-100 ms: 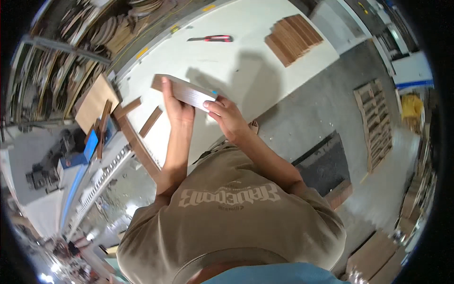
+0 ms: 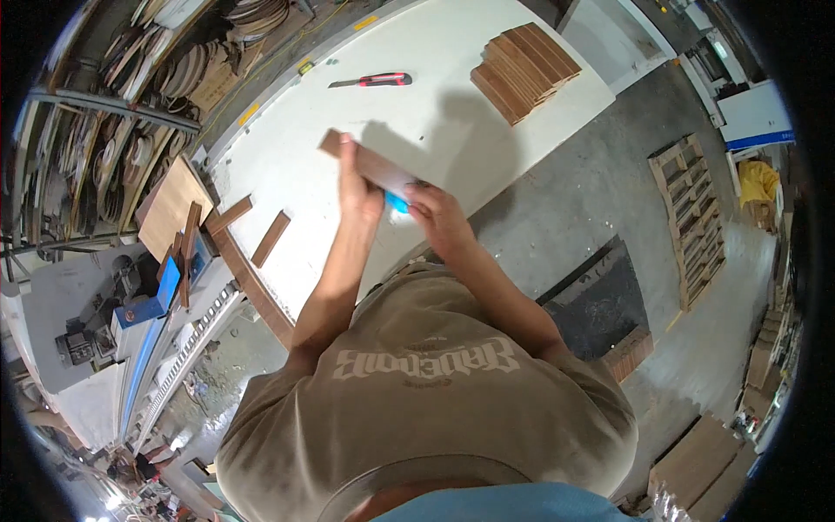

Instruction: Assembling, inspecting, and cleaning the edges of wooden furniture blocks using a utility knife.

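Over the white table [image 2: 287, 187] I hold a short brown wood-grain board [image 2: 378, 168], tilted down to the right. My left hand [image 2: 358, 193] is closed round its left part, fingers along the far edge. At the right end, my right hand [image 2: 437, 216] grips it between thumb and fingers. Something bright blue [image 2: 397, 202] shows under the board between my hands; its kind is hidden. Beyond them on the tabletop lies a red-and-black utility knife [image 2: 372, 80] with its blade out. A stack of brown boards [image 2: 526, 71] sits at the far right of the table.
Two loose brown strips [image 2: 271, 239] lie at the table's left. A machine [image 2: 130, 304] with blue parts stands left of it. Shelves [image 2: 113, 100] of edging coils fill the far left. On the floor at right are a wooden pallet [image 2: 689, 222] and a dark slab [image 2: 604, 300].
The board has turned in my hands: its whitish face has rolled away and a brown side now shows. The blue piece now appears below it. My view has shifted slightly.
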Demonstrator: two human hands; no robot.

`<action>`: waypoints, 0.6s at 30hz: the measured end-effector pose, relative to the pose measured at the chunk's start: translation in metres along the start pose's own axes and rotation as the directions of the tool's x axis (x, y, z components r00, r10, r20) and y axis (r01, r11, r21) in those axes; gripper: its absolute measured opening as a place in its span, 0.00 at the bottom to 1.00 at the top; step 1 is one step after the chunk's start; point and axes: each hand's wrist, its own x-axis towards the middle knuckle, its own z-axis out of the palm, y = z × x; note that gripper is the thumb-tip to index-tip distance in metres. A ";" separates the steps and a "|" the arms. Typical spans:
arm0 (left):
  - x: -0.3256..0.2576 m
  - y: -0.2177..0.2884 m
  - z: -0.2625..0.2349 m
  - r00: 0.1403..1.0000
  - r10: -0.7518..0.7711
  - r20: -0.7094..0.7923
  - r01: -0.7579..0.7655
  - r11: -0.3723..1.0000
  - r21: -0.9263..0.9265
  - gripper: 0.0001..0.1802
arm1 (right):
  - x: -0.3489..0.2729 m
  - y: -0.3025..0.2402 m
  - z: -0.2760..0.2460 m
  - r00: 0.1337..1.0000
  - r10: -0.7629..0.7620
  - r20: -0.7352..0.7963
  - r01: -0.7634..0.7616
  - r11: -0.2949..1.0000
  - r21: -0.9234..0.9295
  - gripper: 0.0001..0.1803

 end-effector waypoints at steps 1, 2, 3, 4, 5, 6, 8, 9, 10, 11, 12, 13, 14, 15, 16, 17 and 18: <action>0.018 -0.022 0.007 0.992 -0.122 0.024 0.121 0.992 0.044 0.37 | 0.010 -0.028 -0.008 0.930 0.336 -0.150 -0.246 0.871 0.426 0.11; 0.036 -0.043 0.019 0.968 -0.245 0.046 0.240 0.967 0.090 0.38 | 0.020 -0.029 -0.028 0.931 0.331 -0.155 -0.239 0.872 0.428 0.11; 0.050 -0.062 0.036 0.956 -0.275 0.106 0.258 0.955 0.148 0.40 | 0.029 -0.026 -0.052 0.910 0.347 -0.227 -0.205 0.852 0.481 0.10; 0.062 -0.079 0.054 0.939 -0.303 0.163 0.269 0.942 0.203 0.42 | 0.039 -0.024 -0.075 0.884 0.366 -0.292 -0.170 0.832 0.528 0.09; 0.074 -0.093 0.073 0.929 -0.334 0.160 0.291 0.926 0.240 0.42 | 0.052 -0.026 -0.095 0.886 0.364 -0.288 -0.171 0.833 0.526 0.09; 0.087 -0.105 0.093 0.919 -0.362 0.155 0.311 0.909 0.277 0.42 | 0.067 -0.028 -0.113 0.869 0.327 -0.372 -0.109 0.859 0.500 0.08; 0.110 -0.126 0.129 0.916 -0.368 0.157 0.292 0.883 0.368 0.48 | 0.093 -0.035 -0.146 0.850 0.286 -0.442 -0.052 0.881 0.470 0.07; 0.116 -0.137 0.147 0.917 -0.357 0.179 0.272 0.887 0.373 0.51 | 0.104 -0.036 -0.165 0.847 0.289 -0.445 -0.039 0.871 0.490 0.07; 0.130 -0.145 0.160 0.922 -0.332 0.201 0.243 0.898 0.368 0.55 | 0.116 -0.041 -0.176 0.852 0.288 -0.438 -0.032 0.863 0.504 0.08; 0.141 -0.153 0.174 0.917 -0.348 0.194 0.259 0.891 0.372 0.55 | 0.126 -0.046 -0.185 0.823 0.307 -0.478 -0.038 0.869 0.493 0.08; 0.151 -0.161 0.186 0.912 -0.365 0.185 0.277 0.884 0.377 0.55 | 0.135 -0.050 -0.194 0.827 0.303 -0.473 -0.038 0.870 0.492 0.08; 0.160 -0.171 0.194 0.907 -0.391 0.155 0.306 0.866 0.395 0.56 | 0.141 -0.050 -0.204 0.807 0.316 -0.499 -0.045 0.875 0.482 0.09; 0.168 -0.181 0.199 0.908 -0.390 0.151 0.306 0.866 0.397 0.56 | 0.146 -0.050 -0.211 0.786 0.330 -0.523 -0.054 0.879 0.474 0.10; 0.175 -0.193 0.204 0.939 -0.318 0.129 0.242 0.880 0.408 0.55 | 0.149 -0.049 -0.216 0.785 0.336 -0.521 -0.058 0.877 0.478 0.10; 0.186 -0.204 0.204 0.965 -0.239 0.104 0.176 0.892 0.417 0.55 | 0.153 -0.046 -0.219 0.730 0.388 -0.563 -0.081 0.867 0.492 0.14; 0.199 -0.210 0.203 0.952 -0.266 0.150 0.193 0.905 0.378 0.57 | 0.158 -0.045 -0.222 0.669 0.438 -0.600 -0.105 0.855 0.508 0.18; 0.209 -0.220 0.202 0.956 -0.260 0.135 0.193 0.907 0.375 0.57 | 0.161 -0.044 -0.225 0.671 0.449 -0.590 -0.120 0.851 0.511 0.18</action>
